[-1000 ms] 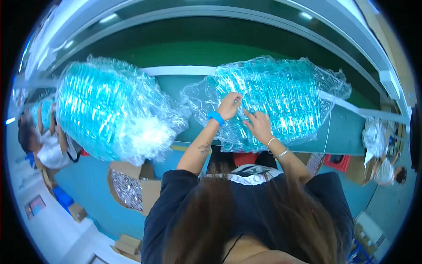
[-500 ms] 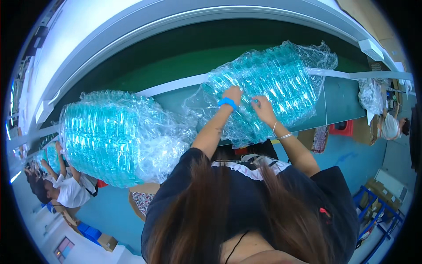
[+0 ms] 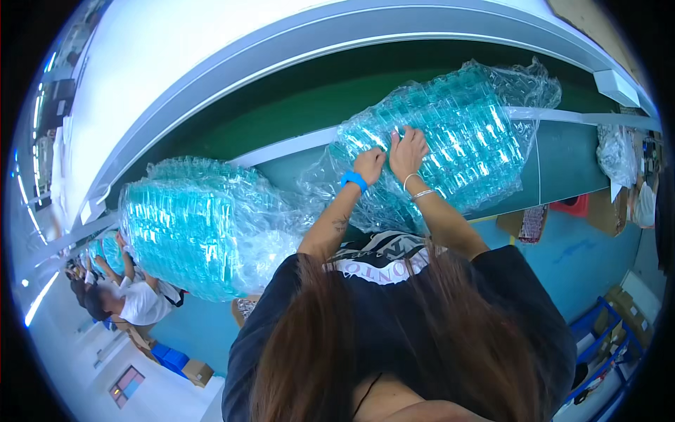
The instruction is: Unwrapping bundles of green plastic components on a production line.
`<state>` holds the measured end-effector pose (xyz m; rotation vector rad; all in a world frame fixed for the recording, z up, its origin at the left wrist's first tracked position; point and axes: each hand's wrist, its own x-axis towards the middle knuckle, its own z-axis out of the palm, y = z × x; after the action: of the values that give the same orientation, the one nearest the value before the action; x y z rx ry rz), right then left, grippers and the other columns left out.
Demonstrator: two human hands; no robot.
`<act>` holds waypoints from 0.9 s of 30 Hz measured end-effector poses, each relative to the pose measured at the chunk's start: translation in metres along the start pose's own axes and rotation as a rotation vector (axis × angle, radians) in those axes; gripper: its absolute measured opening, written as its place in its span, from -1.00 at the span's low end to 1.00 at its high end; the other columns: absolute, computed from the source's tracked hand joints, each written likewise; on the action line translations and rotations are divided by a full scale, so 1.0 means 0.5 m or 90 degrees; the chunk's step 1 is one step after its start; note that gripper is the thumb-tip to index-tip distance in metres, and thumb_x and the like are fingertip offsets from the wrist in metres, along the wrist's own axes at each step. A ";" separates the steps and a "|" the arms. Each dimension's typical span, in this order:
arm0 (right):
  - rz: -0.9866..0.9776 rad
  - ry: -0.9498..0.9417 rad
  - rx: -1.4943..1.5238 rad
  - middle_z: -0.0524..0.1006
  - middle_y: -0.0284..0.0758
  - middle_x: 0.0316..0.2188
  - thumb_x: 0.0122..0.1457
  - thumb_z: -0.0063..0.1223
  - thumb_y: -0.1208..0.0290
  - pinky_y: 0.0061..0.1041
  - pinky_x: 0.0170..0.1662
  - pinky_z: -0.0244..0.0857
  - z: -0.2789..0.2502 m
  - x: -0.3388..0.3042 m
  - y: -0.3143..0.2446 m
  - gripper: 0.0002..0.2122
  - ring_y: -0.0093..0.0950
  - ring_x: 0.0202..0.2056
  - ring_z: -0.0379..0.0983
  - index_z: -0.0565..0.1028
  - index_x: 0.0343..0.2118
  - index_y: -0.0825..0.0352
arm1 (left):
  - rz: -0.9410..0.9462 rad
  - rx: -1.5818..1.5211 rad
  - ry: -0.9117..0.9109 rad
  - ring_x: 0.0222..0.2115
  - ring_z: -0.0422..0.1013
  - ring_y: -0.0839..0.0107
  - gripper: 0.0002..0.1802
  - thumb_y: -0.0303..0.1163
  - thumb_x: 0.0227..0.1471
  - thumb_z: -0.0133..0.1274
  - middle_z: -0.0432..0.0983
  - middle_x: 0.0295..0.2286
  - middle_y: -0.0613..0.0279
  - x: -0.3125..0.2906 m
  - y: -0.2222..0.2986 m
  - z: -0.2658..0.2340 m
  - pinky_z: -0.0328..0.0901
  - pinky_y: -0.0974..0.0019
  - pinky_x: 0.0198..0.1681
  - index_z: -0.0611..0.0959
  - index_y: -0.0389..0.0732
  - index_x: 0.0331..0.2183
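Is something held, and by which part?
Cannot be told: the left hand curls, the right hand lies flatter, both on the left half of the right-side turquoise pack.

A film-wrapped bundle (image 3: 460, 137) of glossy turquoise pieces lies slantwise on the bench (image 3: 568, 160).

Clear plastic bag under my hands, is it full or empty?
Mostly full: rows of teal see-through pieces take up most of the bag, leaving slack film at its left and right ends.

Blue floor (image 3: 548, 274), white wall (image 3: 84, 355) and bright strip light (image 3: 42, 299) at left
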<state>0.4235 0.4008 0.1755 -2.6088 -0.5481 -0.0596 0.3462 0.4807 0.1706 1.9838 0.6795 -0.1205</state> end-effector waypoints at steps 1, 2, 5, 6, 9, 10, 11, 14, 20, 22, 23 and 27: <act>0.006 -0.002 0.003 0.22 -0.19 -0.27 -0.01 -0.18 0.19 -0.30 -0.17 -0.06 0.002 0.002 -0.009 -0.66 -0.28 -0.21 0.11 0.23 -0.22 0.30 | -0.002 0.005 -0.004 -0.57 0.33 0.08 -0.77 -0.26 -0.14 -0.17 0.39 -0.64 0.02 0.000 -0.006 0.000 0.19 0.14 -0.50 0.45 -0.22 -0.60; 0.029 -0.009 -0.037 0.23 -0.22 -0.28 0.00 -0.20 0.20 -0.30 -0.17 -0.06 0.003 0.005 -0.016 -0.68 -0.30 -0.21 0.12 0.24 -0.23 0.28 | 0.005 -0.029 -0.015 -0.59 0.33 0.10 -0.77 -0.27 -0.14 -0.18 0.39 -0.66 0.04 0.000 -0.013 -0.001 0.19 0.15 -0.51 0.45 -0.22 -0.60; 0.064 -0.018 -0.094 0.26 -0.27 -0.32 0.01 -0.22 0.22 -0.31 -0.19 -0.07 0.014 0.010 -0.017 -0.73 -0.33 -0.24 0.14 0.26 -0.27 0.26 | -0.002 -0.069 -0.049 -0.62 0.34 0.15 -0.77 -0.28 -0.13 -0.18 0.38 -0.69 0.07 0.002 -0.005 -0.007 0.19 0.18 -0.54 0.45 -0.21 -0.62; 0.066 -0.016 -0.109 0.26 -0.29 -0.34 0.01 -0.22 0.23 -0.31 -0.21 -0.06 0.017 0.010 -0.013 -0.75 -0.34 -0.26 0.15 0.26 -0.29 0.24 | -0.013 -0.077 -0.064 -0.64 0.34 0.18 -0.77 -0.28 -0.13 -0.17 0.38 -0.71 0.09 0.002 -0.001 -0.009 0.19 0.20 -0.56 0.44 -0.21 -0.63; 0.044 -0.036 -0.143 0.27 -0.30 -0.38 0.01 -0.23 0.26 -0.32 -0.25 -0.06 0.013 0.014 -0.016 -0.79 -0.36 -0.30 0.16 0.27 -0.30 0.22 | -0.013 -0.133 -0.067 -0.69 0.34 0.32 -0.75 -0.29 -0.11 -0.15 0.36 -0.74 0.17 0.000 -0.023 -0.006 0.20 0.30 -0.59 0.41 -0.24 -0.65; 0.050 -0.036 -0.145 0.27 -0.30 -0.38 0.01 -0.23 0.26 -0.32 -0.25 -0.06 0.011 0.014 -0.016 -0.79 -0.36 -0.30 0.16 0.27 -0.30 0.22 | -0.013 -0.132 -0.074 -0.69 0.34 0.32 -0.75 -0.29 -0.11 -0.15 0.36 -0.74 0.17 -0.002 -0.027 -0.009 0.20 0.30 -0.59 0.41 -0.24 -0.65; 0.038 -0.031 -0.149 0.26 -0.31 -0.38 0.01 -0.23 0.26 -0.33 -0.27 -0.06 0.008 0.015 -0.016 -0.79 -0.36 -0.32 0.16 0.27 -0.31 0.22 | -0.021 -0.230 -0.100 -0.67 0.33 0.40 -0.75 -0.31 -0.09 -0.15 0.36 -0.73 0.21 -0.007 -0.033 -0.014 0.20 0.37 -0.57 0.40 -0.25 -0.66; 0.027 -0.018 -0.157 0.26 -0.31 -0.40 0.01 -0.22 0.26 -0.34 -0.28 -0.05 0.011 0.009 -0.016 -0.80 -0.36 -0.33 0.16 0.28 -0.32 0.21 | 0.005 -0.375 -0.130 -0.60 0.32 0.51 -0.76 -0.36 -0.05 -0.17 0.37 -0.67 0.27 -0.026 -0.046 -0.028 0.21 0.46 -0.51 0.40 -0.28 -0.64; 0.021 -0.023 -0.165 0.27 -0.32 -0.41 0.00 -0.21 0.26 -0.34 -0.30 -0.04 0.005 0.016 -0.017 -0.82 -0.37 -0.34 0.17 0.30 -0.34 0.19 | -0.023 -0.547 -0.127 -0.35 0.34 0.42 -0.83 -0.44 -0.03 -0.18 0.38 -0.41 0.19 -0.110 -0.058 -0.046 0.23 0.41 -0.27 0.44 -0.31 -0.56; 0.049 -0.062 -0.163 0.26 -0.31 -0.37 0.02 -0.23 0.25 -0.30 -0.24 -0.04 0.009 0.014 -0.012 -0.79 -0.36 -0.29 0.16 0.29 -0.29 0.18 | -0.026 -0.494 -0.091 -0.36 0.34 0.43 -0.84 -0.46 -0.04 -0.17 0.37 -0.38 0.16 -0.168 -0.050 -0.072 0.27 0.43 -0.31 0.44 -0.32 -0.54; 0.048 -0.068 -0.166 0.26 -0.31 -0.38 0.02 -0.23 0.25 -0.31 -0.24 -0.04 0.007 0.019 -0.013 -0.79 -0.36 -0.29 0.16 0.29 -0.29 0.18 | -0.031 -0.495 -0.090 -0.36 0.34 0.43 -0.84 -0.46 -0.04 -0.17 0.37 -0.38 0.16 -0.186 -0.052 -0.078 0.27 0.43 -0.31 0.44 -0.32 -0.54; 0.032 -0.010 -0.176 0.26 -0.32 -0.40 0.00 -0.20 0.25 -0.35 -0.30 -0.04 0.020 0.016 -0.012 -0.83 -0.38 -0.33 0.16 0.29 -0.36 0.17 | -0.113 -0.431 -0.062 -0.40 0.36 0.44 -0.84 -0.45 -0.04 -0.16 0.39 -0.43 0.16 -0.228 -0.053 -0.079 0.30 0.44 -0.35 0.44 -0.33 -0.54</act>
<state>0.4283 0.4132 0.1705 -2.8917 -0.5115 -0.1051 0.2294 0.4763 0.2105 1.2629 0.7162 -0.0798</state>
